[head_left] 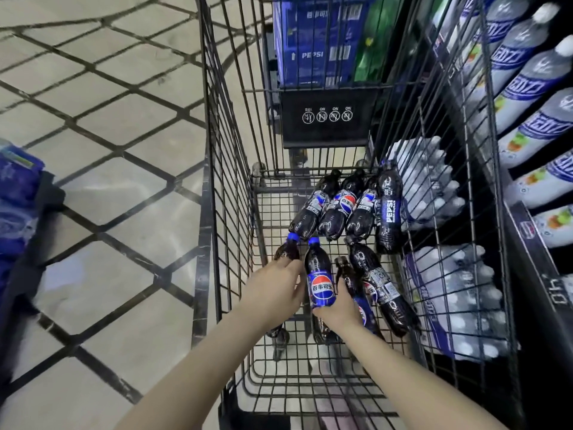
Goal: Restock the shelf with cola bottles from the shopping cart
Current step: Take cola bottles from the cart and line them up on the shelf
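In the cart: both arms reach down into the wire shopping cart (229,169), hands low among the cola bottles.
Left hand: the left hand (276,287) sits over a blue-capped bottle (286,251) by the cart's left wall, fingers curled round its body, only the neck and cap poking out past the knuckles.
Right hand: the right hand (339,308) is wrapped round the lower part of a second blue-capped bottle (321,279), label facing up, cap pointing away from the person.
Between the hands: the two held bottles lie side by side, close, and whether they touch I cannot tell.
Just right of the right hand: a black-capped bottle (348,279) lies against the fingers, and beyond it a longer dark bottle (379,287) slants across the cart floor.
Far end of the basket: a row of four bottles (350,209) lying packed together, the rightmost against the cart's right wall.
Beyond the cart: blue Pepsi cartons (313,48) stacked ahead.
Right side: the shelf (533,243) with rows of pale white-capped bottles (527,72), and shrink-wrapped packs (449,299) lower down, seen through the cart's mesh.
Left side: tiled floor (108,181) with dark grout lines.
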